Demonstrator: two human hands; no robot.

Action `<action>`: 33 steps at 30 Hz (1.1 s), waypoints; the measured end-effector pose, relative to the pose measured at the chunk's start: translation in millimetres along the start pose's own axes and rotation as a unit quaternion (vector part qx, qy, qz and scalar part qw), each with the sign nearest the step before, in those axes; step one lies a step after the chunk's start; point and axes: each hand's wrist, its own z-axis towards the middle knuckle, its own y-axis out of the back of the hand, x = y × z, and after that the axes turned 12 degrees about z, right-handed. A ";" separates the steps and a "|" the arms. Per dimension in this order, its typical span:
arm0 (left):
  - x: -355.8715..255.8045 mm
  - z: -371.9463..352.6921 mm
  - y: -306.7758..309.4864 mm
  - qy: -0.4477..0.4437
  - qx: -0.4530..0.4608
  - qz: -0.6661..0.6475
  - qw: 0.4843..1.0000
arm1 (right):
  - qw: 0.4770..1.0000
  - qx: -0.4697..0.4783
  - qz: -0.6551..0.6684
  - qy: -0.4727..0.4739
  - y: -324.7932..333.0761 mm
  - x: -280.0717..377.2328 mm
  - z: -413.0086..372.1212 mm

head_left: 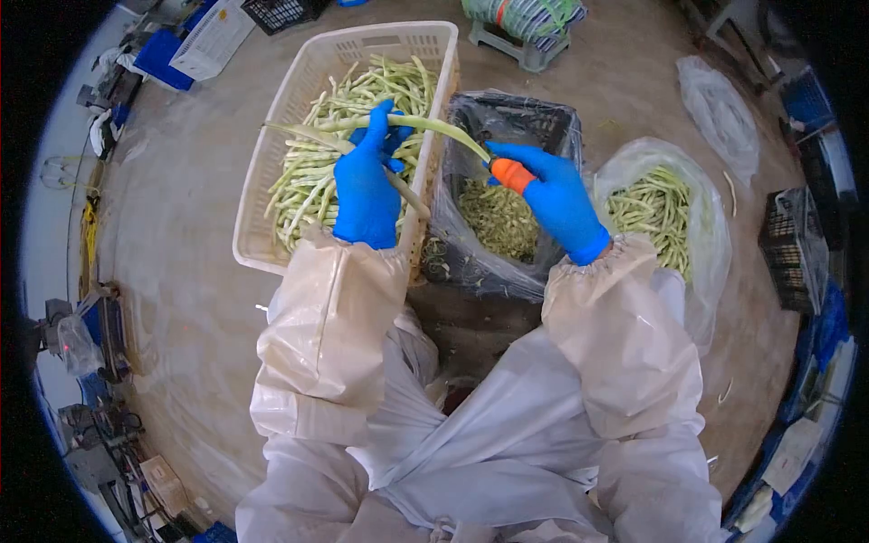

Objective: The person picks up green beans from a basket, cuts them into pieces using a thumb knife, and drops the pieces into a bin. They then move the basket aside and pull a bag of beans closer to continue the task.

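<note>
My left hand [368,185], in a blue glove, is closed around several long green beans [407,120] above the white crate. One bean stretches right and its end meets my right hand [563,197], also blue-gloved. That hand grips a small orange-handled knife [512,176]; its blade is mostly hidden at the bean's tip. Under my left hand, the white plastic crate [255,213] holds many more long beans [303,185]. Below and between my hands stands a black crate [563,122] lined with clear plastic, with chopped green bean trimmings [498,217] inside.
A clear plastic bag [711,195] of beans [654,213] stands right of the black crate. Another plastic bag [718,109] lies farther right. A low stool [520,50] carries a striped bundle [534,16]. A dark crate [792,244] is at the right edge, equipment [95,443] at the left.
</note>
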 end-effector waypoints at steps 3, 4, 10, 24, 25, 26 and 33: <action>10.0 -3.5 -3.0 -0.026 0.049 0.029 0.998 | 0.999 0.009 -0.027 -0.036 4.6 -5.8 -0.6; 9.8 -8.4 -6.0 -0.036 0.063 0.044 0.996 | 0.998 0.014 -0.045 -0.048 6.7 -6.2 -1.1; -1.3 -30.7 -23.7 -0.008 0.198 0.325 0.925 | 0.923 -0.065 -0.348 0.153 17.3 2.9 -1.1; 26.6 -36.4 -28.4 -0.352 0.132 0.486 0.789 | 0.846 0.023 -0.435 0.306 -4.0 9.7 -15.7; 26.4 -36.5 -28.8 -0.360 0.129 0.474 0.793 | 0.848 0.023 -0.428 0.311 -5.4 11.7 -16.8; 26.4 -36.5 -29.1 -0.369 0.127 0.463 0.796 | 0.906 -0.002 -0.349 0.239 -5.9 11.2 -15.8; -14.9 -29.4 -26.3 -0.102 0.052 0.210 0.971 | 0.998 -0.037 0.030 -0.038 7.4 6.5 -4.8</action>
